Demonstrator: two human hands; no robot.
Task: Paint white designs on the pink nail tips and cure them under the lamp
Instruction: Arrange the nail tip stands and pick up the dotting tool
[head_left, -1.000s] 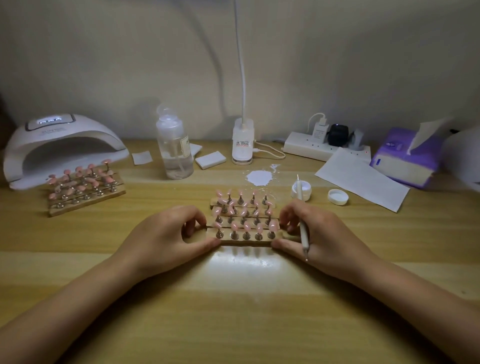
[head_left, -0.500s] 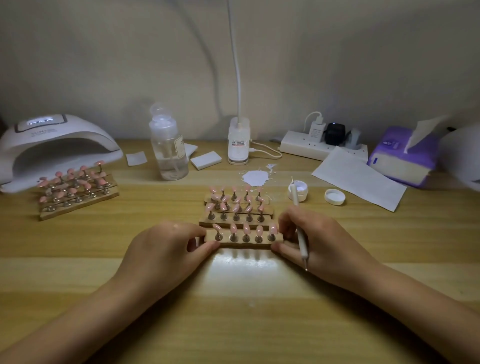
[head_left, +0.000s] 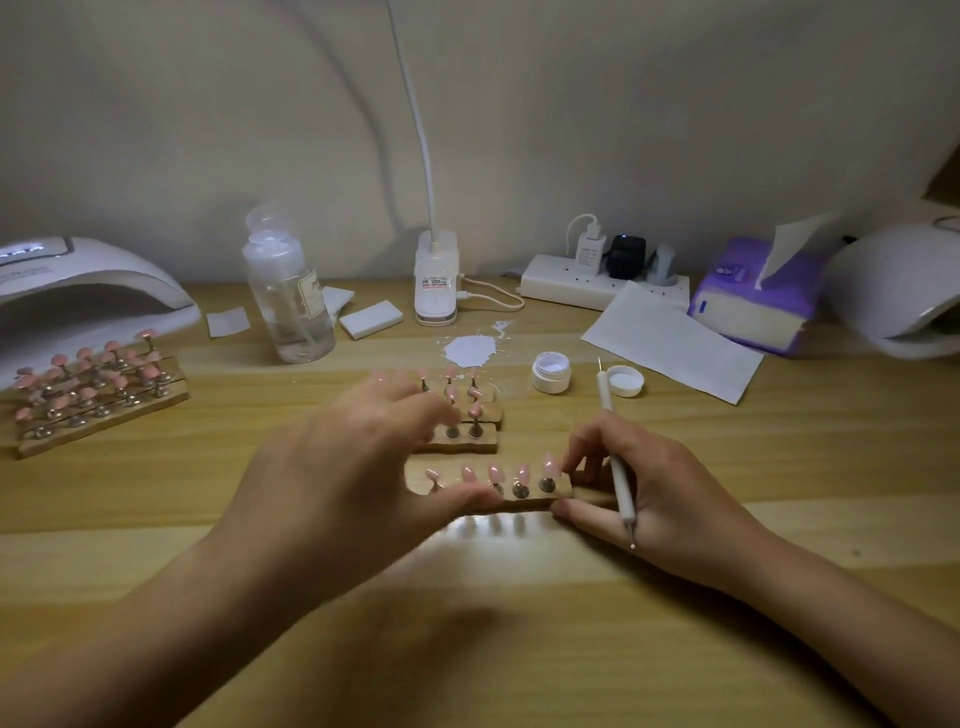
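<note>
Pink nail tips (head_left: 493, 473) stand on metal pegs along a wooden strip (head_left: 558, 493) near the middle of the worktop (head_left: 519, 649). The left hand (head_left: 337, 467) has its thumb on the strip's near edge; its blurred fingers spread over two more strips (head_left: 480, 441) just behind, so I cannot tell whether it grips. The right hand (head_left: 639, 493) pinches the strip's right end and holds a white dotting pen (head_left: 615, 457) among curled fingers. Behind lie a splash of white paint (head_left: 470, 351), an open little jar (head_left: 550, 371) and its cap (head_left: 625, 380). At far left a white curing lamp (head_left: 78, 296) stands behind another rack of pink tips (head_left: 98, 389).
</note>
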